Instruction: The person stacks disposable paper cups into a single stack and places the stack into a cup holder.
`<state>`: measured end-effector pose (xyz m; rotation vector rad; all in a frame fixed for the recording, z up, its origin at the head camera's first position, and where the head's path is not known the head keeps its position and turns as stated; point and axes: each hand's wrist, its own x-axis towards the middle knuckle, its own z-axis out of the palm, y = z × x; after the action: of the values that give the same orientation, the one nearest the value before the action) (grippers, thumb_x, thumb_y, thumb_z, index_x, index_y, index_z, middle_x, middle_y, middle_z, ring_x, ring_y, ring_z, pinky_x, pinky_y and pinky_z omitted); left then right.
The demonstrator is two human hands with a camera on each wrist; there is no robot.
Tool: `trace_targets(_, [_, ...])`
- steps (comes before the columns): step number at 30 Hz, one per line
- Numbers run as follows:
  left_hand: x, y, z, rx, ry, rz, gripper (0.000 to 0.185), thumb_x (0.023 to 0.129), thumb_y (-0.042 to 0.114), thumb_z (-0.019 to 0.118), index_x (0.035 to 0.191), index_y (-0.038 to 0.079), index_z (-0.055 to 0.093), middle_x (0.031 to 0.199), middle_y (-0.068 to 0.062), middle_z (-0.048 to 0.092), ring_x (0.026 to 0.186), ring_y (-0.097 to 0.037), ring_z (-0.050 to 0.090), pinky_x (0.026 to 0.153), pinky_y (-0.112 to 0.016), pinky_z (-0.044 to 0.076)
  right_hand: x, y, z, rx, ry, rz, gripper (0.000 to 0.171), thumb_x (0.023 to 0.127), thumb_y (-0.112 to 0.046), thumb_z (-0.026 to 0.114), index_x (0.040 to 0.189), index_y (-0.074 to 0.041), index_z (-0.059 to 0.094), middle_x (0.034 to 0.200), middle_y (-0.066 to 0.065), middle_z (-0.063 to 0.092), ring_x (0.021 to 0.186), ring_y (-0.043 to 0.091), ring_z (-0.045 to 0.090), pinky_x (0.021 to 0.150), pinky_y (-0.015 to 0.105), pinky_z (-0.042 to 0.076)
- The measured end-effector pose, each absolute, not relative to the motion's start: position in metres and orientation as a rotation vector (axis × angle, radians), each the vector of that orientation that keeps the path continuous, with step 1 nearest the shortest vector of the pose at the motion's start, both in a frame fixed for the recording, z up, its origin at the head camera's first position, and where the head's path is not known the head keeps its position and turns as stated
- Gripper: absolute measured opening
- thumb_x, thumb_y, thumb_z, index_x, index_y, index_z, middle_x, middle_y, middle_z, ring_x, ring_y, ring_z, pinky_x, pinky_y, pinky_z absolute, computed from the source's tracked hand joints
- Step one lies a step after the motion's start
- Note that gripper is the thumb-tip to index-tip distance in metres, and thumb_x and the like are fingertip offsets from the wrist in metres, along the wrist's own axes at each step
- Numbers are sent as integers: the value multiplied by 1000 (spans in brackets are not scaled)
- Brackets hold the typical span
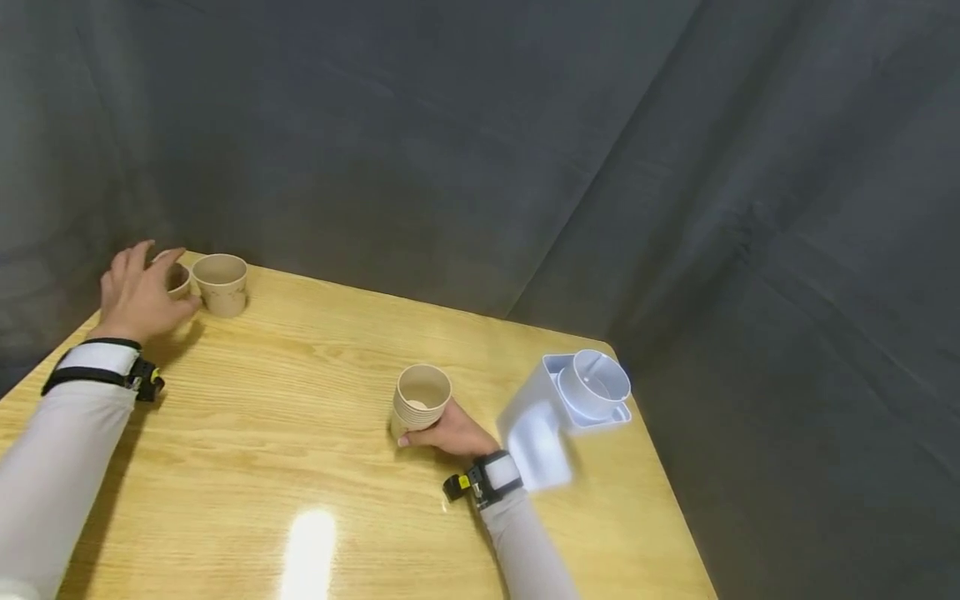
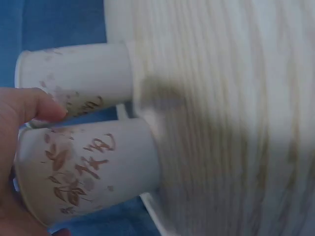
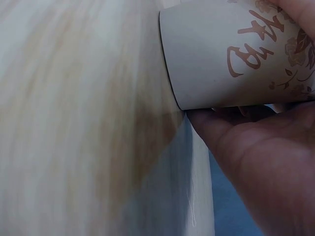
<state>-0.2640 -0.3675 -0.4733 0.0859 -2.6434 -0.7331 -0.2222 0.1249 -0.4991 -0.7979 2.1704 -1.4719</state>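
My left hand (image 1: 146, 293) is at the far left corner of the wooden table (image 1: 300, 467), its thumb and fingers curled round a patterned paper cup (image 1: 178, 280). In the left wrist view that cup (image 2: 91, 172) lies against my palm (image 2: 17, 118). A second paper cup (image 1: 221, 283) (image 2: 78, 78) stands right beside it, untouched. My right hand (image 1: 444, 433) grips a stack of nested paper cups (image 1: 420, 398) near the table's middle. In the right wrist view my fingers (image 3: 256, 162) wrap the stack's printed wall (image 3: 231, 54).
A white plastic holder (image 1: 547, 417) with a round white cup-shaped part (image 1: 596, 383) sits just right of my right hand, near the table's right edge. Dark grey cloth (image 1: 525, 150) hangs close behind the table on all sides.
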Motion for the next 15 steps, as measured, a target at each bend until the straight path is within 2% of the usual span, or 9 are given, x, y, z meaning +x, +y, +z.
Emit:
trace_targets(4, [-266,-378,-473,120,-2725,-667,67,89,24,67,145,0,40,147,-39,27,132,-66,21,100,-77,22,-227,120,-505,-821,2149,-1474,85,76,6,83,147,-9,39,138,14,55,127,19,55,114,37,37])
trace_targets(8, [-266,-382,-473,144,-2788,-697,64,91,27,67,142,1,40,139,-41,29,118,-71,30,85,-78,33,-228,120,-506,-840,2138,-1472,85,76,4,84,147,-10,39,138,12,56,127,18,55,114,36,37])
trace_targets(15, [-268,-383,-473,203,-2758,-733,70,84,27,77,137,-2,43,132,-42,31,106,-74,39,80,-77,36,-228,120,-506,-843,2155,-1471,84,76,1,85,146,-12,40,136,10,57,126,18,56,114,38,38])
